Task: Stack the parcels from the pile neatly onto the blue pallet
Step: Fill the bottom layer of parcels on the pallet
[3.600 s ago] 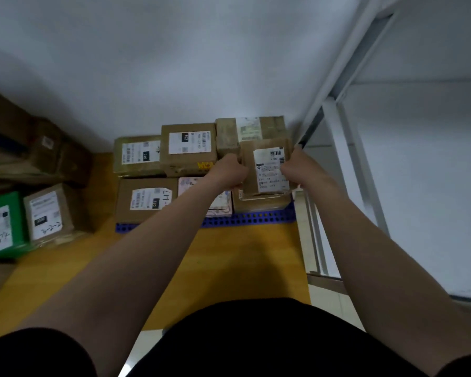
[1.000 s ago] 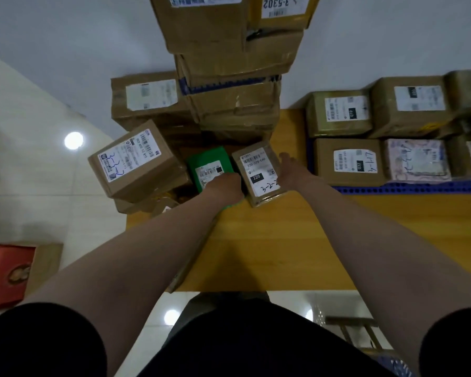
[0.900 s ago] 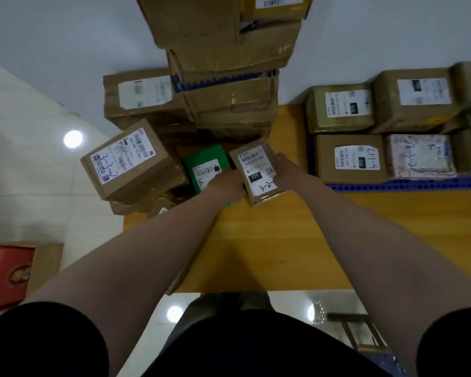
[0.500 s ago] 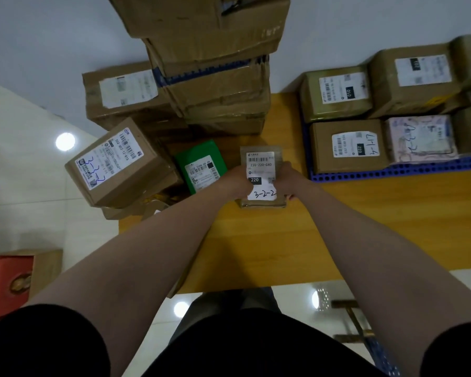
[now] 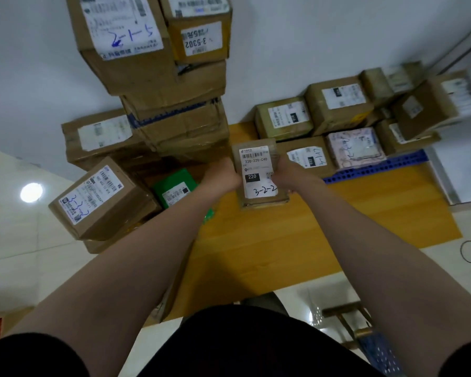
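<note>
View from a head-worn camera, looking down past two bare forearms onto a yellow wooden desk [image 5: 283, 240] set against a white wall.

At the left of the desk stands the pile [image 5: 158, 85]: a tall, uneven stack of brown cardboard parcels. A tilted brown box [image 5: 101, 197] and a green parcel [image 5: 174, 189] lie at its foot.

At the far right of the desk lies the blue pallet [image 5: 378, 170], of which only the front edge shows. It carries two rows of parcels. The front row has a brown labelled parcel [image 5: 307, 157] and a pink-patterned parcel [image 5: 354, 145], with more brown ones behind and to the right. At the right end another box [image 5: 430, 107] sits on top as a second layer.

Between pile and pallet, over the desk, is a small parcel [image 5: 259, 172] with its white label facing up. Whether its underside touches the desk cannot be told. Its long axis points away from the person.

The left hand [image 5: 223, 175] grips its left long side and the right hand [image 5: 288, 172] its right long side, fingers curled around the edges.

The pallet lies to the right of the hands and slightly beyond them, so the right hand is the nearer one. The carry probably goes rightward, to a spot on top of the parcels already there.
</note>
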